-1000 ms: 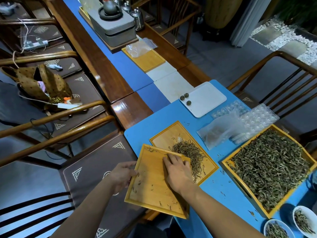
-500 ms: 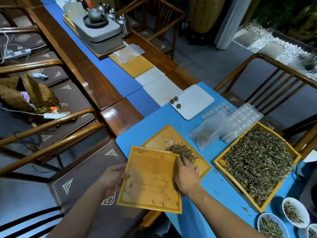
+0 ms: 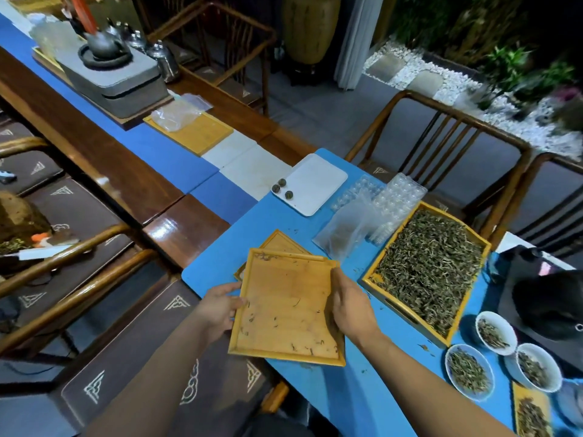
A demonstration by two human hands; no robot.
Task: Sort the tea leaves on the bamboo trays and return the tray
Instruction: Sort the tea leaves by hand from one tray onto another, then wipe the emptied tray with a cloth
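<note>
- The person is holding a nearly empty bamboo tray with both hands, one on each long side, at the near edge of the blue table.
- The left hand is clamping the tray's left rim, thumb lying on top of the edge and fingers wrapping beneath.
- The right hand is gripping the right rim, fingers curling over the edge (their tips are hidden behind the hand).
- Only a few stray tea leaves are lying scattered on that tray's floor, most of them near the corners and the near rim.
- The held tray is overlapping a second bamboo tray, which is sitting on the table just behind it; only its far corner and a sliver of its left edge are showing.
- To the right, a larger wooden tray is sitting full of loose leaves, apart from the held tray.
- Three white bowls with leaves in them are standing near that big tray's near corner.
- Further back, a white tray is carrying three small dark balls, and clear plastic moulds are lying beside it with a clear bag in front of them.
</note>
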